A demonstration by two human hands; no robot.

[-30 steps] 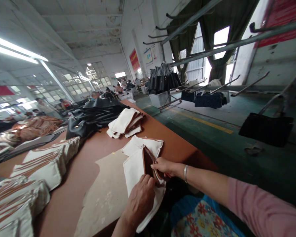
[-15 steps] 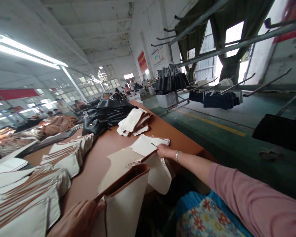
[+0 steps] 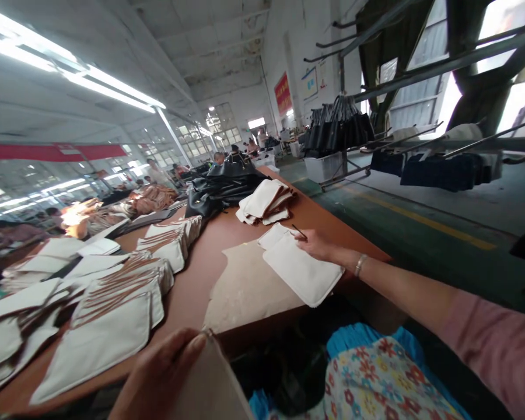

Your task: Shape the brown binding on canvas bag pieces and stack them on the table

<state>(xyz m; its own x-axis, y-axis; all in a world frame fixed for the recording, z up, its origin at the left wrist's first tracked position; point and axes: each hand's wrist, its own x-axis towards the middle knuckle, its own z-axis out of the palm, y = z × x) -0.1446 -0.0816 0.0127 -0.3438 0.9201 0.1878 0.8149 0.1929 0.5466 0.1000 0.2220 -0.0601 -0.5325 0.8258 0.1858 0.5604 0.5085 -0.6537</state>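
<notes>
I have the left hand (image 3: 164, 367) pinching a flat off-white fabric piece (image 3: 214, 385), long edge slanting down-right below the grip; right hand (image 3: 317, 244) grasps a thin dark tool (image 3: 299, 231). Beyond left grip: table edge, bare brown tabletop (image 3: 190, 297).

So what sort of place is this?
Probably a bag-making workshop. Cream pieces with brown edging lie in overlapping rows on the long brown worktable, and black bags hang bunched by their handles beyond it.
</notes>
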